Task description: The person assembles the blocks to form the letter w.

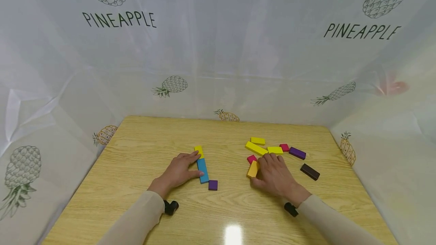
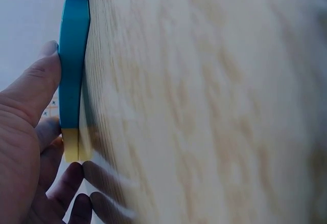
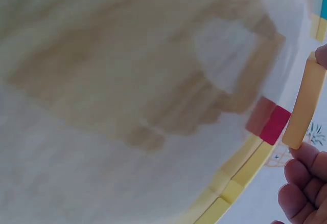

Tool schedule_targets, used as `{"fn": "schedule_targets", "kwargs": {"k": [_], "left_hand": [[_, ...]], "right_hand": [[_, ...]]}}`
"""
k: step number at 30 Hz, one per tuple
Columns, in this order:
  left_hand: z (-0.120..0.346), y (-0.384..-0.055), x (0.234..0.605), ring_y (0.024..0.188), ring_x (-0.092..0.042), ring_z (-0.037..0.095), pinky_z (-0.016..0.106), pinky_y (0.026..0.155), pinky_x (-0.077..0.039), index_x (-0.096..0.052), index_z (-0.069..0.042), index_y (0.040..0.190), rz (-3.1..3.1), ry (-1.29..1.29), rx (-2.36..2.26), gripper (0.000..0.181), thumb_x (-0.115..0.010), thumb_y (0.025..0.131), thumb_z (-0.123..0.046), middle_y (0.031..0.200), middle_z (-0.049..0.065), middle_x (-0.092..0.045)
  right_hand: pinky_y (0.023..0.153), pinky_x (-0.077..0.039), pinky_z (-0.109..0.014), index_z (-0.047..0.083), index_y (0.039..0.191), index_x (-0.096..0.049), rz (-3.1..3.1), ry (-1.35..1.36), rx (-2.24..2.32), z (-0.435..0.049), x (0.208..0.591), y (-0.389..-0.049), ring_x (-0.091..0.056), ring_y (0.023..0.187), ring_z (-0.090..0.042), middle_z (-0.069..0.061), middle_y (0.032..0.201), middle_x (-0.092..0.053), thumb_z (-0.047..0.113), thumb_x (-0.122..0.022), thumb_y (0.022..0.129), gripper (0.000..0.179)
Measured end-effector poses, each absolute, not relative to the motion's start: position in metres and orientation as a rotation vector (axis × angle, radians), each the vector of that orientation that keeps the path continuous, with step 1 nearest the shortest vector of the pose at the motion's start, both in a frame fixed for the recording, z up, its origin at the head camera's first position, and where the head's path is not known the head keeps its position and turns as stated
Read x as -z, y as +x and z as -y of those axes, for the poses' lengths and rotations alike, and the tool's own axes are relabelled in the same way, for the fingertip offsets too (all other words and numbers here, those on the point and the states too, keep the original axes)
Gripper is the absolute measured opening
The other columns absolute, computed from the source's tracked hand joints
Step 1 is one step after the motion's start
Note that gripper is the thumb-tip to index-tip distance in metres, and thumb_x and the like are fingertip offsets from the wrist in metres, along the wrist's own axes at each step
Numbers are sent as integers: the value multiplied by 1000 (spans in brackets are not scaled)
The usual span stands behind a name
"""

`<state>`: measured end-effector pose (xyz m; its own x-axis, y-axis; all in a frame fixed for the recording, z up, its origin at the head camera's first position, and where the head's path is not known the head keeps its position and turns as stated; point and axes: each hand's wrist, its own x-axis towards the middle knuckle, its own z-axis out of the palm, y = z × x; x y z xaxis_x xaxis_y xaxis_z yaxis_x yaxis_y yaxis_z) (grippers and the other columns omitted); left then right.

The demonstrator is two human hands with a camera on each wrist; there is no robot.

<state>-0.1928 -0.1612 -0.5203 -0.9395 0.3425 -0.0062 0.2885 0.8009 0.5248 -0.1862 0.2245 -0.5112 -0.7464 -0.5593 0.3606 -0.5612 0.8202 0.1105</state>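
Note:
My left hand (image 1: pixel 178 169) lies beside a short yellow block (image 1: pixel 198 151) and a longer blue block (image 1: pixel 203 171) set end to end. Its thumb touches the blue block and a fingertip the yellow one, with the fingers loosely extended. A small purple block (image 1: pixel 212 185) sits at the blue block's near end. On the right, my right hand (image 1: pixel 276 173) pinches an orange block (image 1: pixel 253 169) between thumb and fingertip at its two ends. In the right wrist view this orange block (image 3: pixel 305 101) looks raised off the table. Just behind it lies a red block (image 1: pixel 251 158).
Beyond the right hand lie a long yellow block (image 1: pixel 256 148), two shorter yellow blocks, another red block (image 1: pixel 284 147) and a purple block (image 1: pixel 297 153). A dark brown block (image 1: pixel 310 171) rests farther right. Pineapple-printed sheeting (image 1: pixel 218 56) surrounds the wooden table (image 1: pixel 153 135).

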Motion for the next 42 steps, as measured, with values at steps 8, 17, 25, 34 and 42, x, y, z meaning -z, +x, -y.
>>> {"fn": "schedule_targets", "kwargs": {"k": [8, 17, 25, 34, 42], "left_hand": [[162, -193, 520, 152, -40, 34, 63, 123, -31, -52, -15, 158, -2886, 504, -821, 75, -74, 96, -52, 168, 1, -42], [162, -193, 519, 152, -39, 34, 61, 124, -30, -52, -16, 158, -2881, 508, -816, 75, -74, 96, -52, 169, 0, -41], [163, -194, 520, 152, -39, 34, 61, 124, -31, -52, -17, 158, -2880, 511, -808, 75, -74, 96, -52, 169, 1, -41], [161, -194, 519, 152, -40, 34, 60, 125, -30, -52, -16, 158, -2892, 508, -803, 75, -75, 96, -51, 168, 1, -42], [160, -191, 518, 151, -42, 34, 61, 123, -32, -53, -16, 157, -2896, 498, -814, 75, -76, 95, -51, 167, 1, -44]], "right_hand": [[75, -34, -37, 7, 103, -63, 2644, 859, -36, -210, 504, -191, -45, 86, -27, -7, 94, -54, 56, -76, 87, 54], [80, -41, -41, 6, 99, -63, 2592, 906, -40, -190, 504, -197, -48, 88, -28, -8, 94, -57, 55, -77, 86, 52], [79, -41, -40, 5, 101, -64, 2628, 951, -58, -171, 505, -199, -50, 91, -29, -9, 97, -58, 54, -74, 87, 51], [83, -43, -42, 6, 103, -65, 2631, 1008, -31, -151, 511, -200, -53, 94, -29, -9, 101, -60, 57, -71, 89, 53], [77, -37, -36, 9, 97, -64, 2633, 1044, 19, -141, 514, -199, -47, 86, -23, -4, 94, -56, 58, -68, 91, 50]]}}
